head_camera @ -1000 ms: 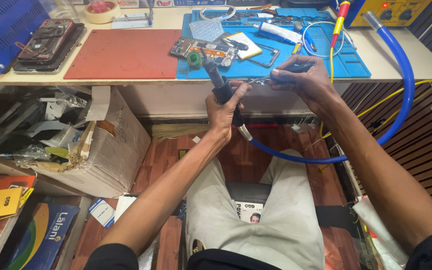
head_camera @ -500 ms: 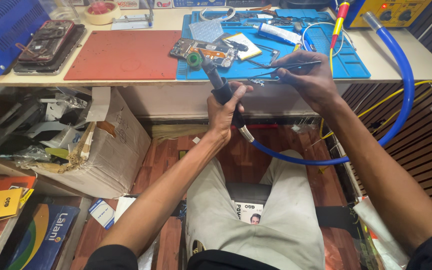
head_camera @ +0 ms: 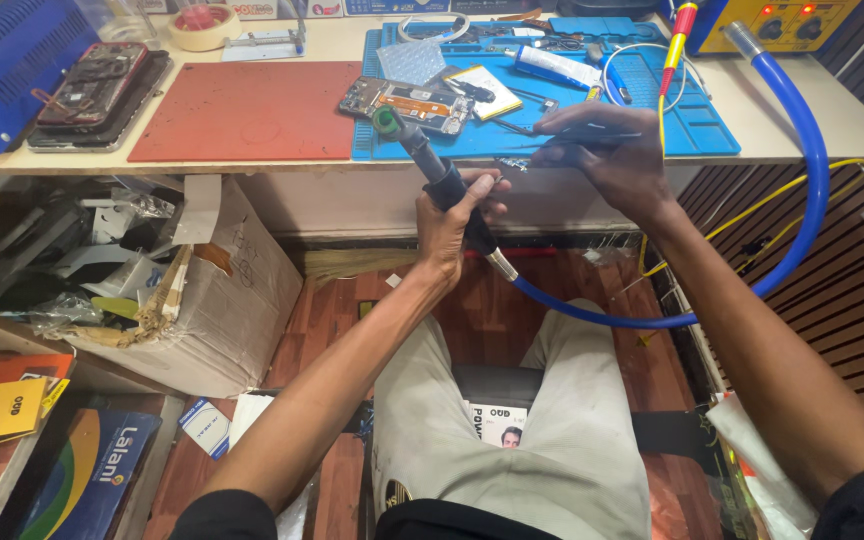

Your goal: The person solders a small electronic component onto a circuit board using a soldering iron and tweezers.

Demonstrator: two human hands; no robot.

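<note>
While a red mat lies flat on the left of the bench, the left hand reaches up with its arm nearly straight. Its fingers wrap tight around a black hot air tool that points at an open phone on the blue mat. Just right, the right hand bends down at the wrist, pinching thin tweezers over the bench edge.

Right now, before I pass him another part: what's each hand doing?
Left hand: closed around the black hot-air handpiece on the blue hose.
Right hand: closed on thin tweezers over the blue mat.
</note>
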